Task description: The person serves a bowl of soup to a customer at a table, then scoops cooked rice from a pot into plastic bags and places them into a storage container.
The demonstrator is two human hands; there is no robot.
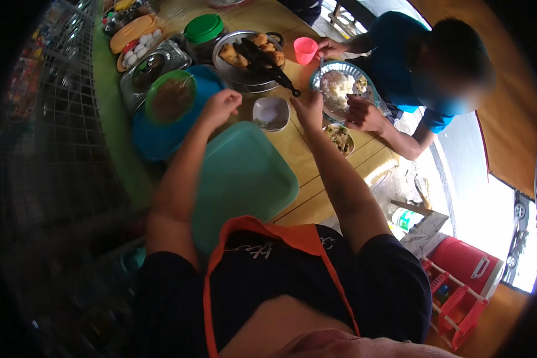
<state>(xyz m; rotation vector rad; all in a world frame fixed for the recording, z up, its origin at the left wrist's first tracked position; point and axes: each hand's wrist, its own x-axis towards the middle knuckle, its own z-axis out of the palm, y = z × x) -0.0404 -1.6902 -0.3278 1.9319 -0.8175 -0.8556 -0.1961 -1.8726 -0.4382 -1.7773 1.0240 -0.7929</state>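
My left hand (221,107) is above the table beside a blue tray or lid (152,140), its fingers curled in, with nothing visible in them. My right hand (309,111) has its thumb and fingers apart. Its thumb tip is close to the end of black tongs (268,67); contact is unclear. The tongs lie across a metal basin (262,88) with browned fried pieces (235,58). Between my hands stands a small white bowl (271,112) with a little food at the bottom. A turquoise tray (244,173) lies below my forearms.
Across the table a person in a blue shirt (397,51) eats from a plate of rice (337,86), near a pink cup (305,51) and a food bowl (340,140). Eggs (140,49), a green-lidded jar (203,28) and a green bowl (170,97) stand left. A red cooler (464,262) sits lower right.
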